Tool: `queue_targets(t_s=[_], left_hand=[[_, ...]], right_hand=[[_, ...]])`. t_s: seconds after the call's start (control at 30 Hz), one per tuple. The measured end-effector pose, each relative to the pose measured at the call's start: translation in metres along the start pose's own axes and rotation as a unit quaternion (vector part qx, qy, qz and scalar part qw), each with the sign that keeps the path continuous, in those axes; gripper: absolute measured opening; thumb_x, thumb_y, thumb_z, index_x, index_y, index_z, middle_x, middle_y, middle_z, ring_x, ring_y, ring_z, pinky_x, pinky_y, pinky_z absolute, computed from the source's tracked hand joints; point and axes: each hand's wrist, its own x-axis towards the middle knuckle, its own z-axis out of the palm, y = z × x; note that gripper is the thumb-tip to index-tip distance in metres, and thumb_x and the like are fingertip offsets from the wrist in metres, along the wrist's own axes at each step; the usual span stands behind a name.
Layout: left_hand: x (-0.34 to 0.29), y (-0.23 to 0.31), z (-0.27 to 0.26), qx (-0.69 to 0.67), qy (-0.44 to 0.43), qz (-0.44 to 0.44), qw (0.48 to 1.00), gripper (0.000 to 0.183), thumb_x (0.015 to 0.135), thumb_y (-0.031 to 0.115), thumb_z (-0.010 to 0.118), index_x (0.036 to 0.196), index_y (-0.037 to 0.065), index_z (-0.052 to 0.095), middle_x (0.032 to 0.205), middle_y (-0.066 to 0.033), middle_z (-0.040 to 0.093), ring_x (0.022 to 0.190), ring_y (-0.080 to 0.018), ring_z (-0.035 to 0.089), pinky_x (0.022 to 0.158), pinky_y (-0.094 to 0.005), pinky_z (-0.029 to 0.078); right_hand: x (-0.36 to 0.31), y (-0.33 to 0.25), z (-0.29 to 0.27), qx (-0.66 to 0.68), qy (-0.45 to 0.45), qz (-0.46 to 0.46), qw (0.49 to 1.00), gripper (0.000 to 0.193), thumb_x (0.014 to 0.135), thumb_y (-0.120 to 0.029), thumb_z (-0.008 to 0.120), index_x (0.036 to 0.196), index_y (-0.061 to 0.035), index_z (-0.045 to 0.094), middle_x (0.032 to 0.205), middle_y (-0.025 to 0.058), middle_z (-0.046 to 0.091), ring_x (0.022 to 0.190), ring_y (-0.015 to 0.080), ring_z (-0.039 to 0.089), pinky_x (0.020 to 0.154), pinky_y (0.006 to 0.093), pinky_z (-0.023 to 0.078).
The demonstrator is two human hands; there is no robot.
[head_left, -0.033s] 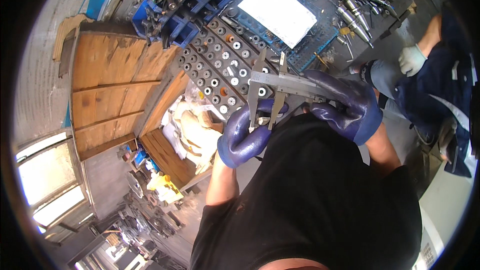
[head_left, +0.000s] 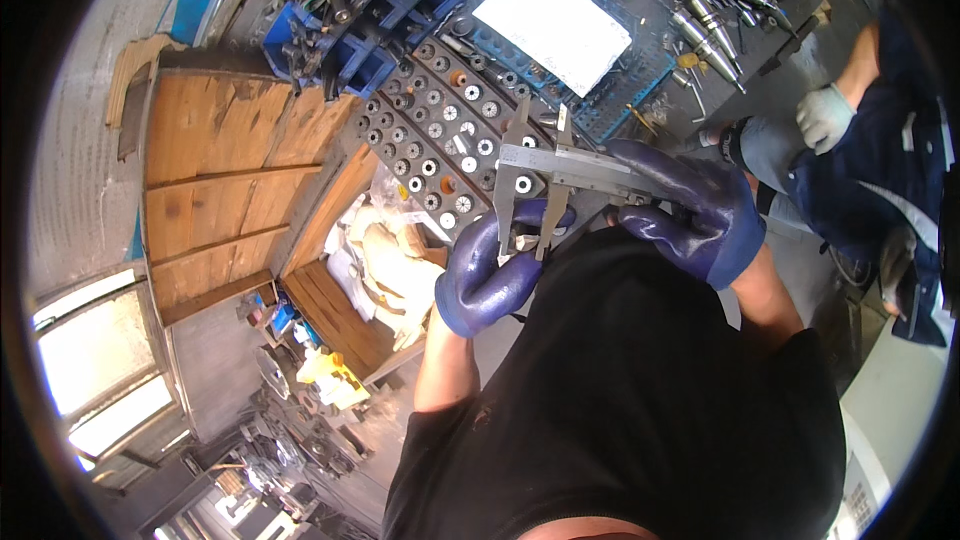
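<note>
My right hand [head_left: 705,210], in a purple coated glove, is closed around the beam of a metal vernier caliper [head_left: 580,166]. The caliper's long jaws point down toward my left hand [head_left: 488,278], which wears the same kind of glove. Finger and thumb of that hand pinch a small metal part [head_left: 524,241] between the jaw tips. Glove and jaws partly cover the part, so its exact shape cannot be made out. Just beyond my hands, a dark rack [head_left: 452,152] holds rows of round slotted collets.
A white sheet [head_left: 555,30] lies over a blue perforated tray [head_left: 640,90]. Tapered tool holders [head_left: 705,40] lie at the far right, with blue bins [head_left: 350,60] far left. An open wooden box [head_left: 340,315] stands left. At right is another person with a gloved hand [head_left: 826,120].
</note>
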Motion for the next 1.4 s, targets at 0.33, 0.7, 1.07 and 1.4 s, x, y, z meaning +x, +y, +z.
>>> queue_targets(t_s=[0.33,0.7,1.07,1.4], left_hand=[[0.0,-0.001,0.005,-0.014,0.037,-0.041,0.998,0.053,0.087,0.025,0.07,0.128,-0.007,0.061,0.115,-0.0123,0.069,0.091,-0.0139,0.06,0.082,-0.0292,0.049],[0.007,-0.004,0.0,0.064,-0.048,-0.043,0.996,0.04,0.087,0.0,0.055,0.125,-0.003,0.064,0.122,-0.0143,0.069,0.112,-0.0223,0.065,0.098,-0.0345,0.049],[-0.002,-0.073,0.033,-0.094,0.045,-0.179,0.978,0.027,0.105,0.021,0.054,0.121,0.002,0.066,0.087,0.003,0.059,0.072,-0.0055,0.049,0.068,-0.0235,0.042],[-0.033,-0.04,0.024,-0.307,0.113,-0.123,0.937,0.025,0.107,0.016,0.052,0.116,-0.002,0.066,0.071,0.003,0.054,0.055,-0.0026,0.043,0.048,-0.0201,0.03]], right_hand=[[-0.006,0.002,-0.003,-0.014,0.026,-0.021,0.999,0.061,0.081,-0.015,0.085,0.137,-0.005,0.064,0.097,0.0181,0.074,0.077,0.03,0.071,0.072,0.0367,0.054],[-0.023,0.045,0.033,0.166,0.167,0.119,0.965,0.049,0.088,-0.013,0.078,0.134,-0.0036,0.063,0.099,0.0108,0.075,0.077,0.0161,0.071,0.069,0.0313,0.06],[0.003,0.057,-0.035,0.21,0.304,0.231,0.9,0.04,0.097,-0.016,0.071,0.133,-0.0021,0.064,0.088,0.0003,0.07,0.064,0.0049,0.056,0.055,0.0212,0.042],[-0.051,0.119,0.083,0.234,0.144,0.336,0.901,0.021,0.099,-0.015,0.07,0.116,-0.0045,0.071,0.078,-0.0019,0.065,0.058,0.004,0.051,0.052,0.0214,0.039]])
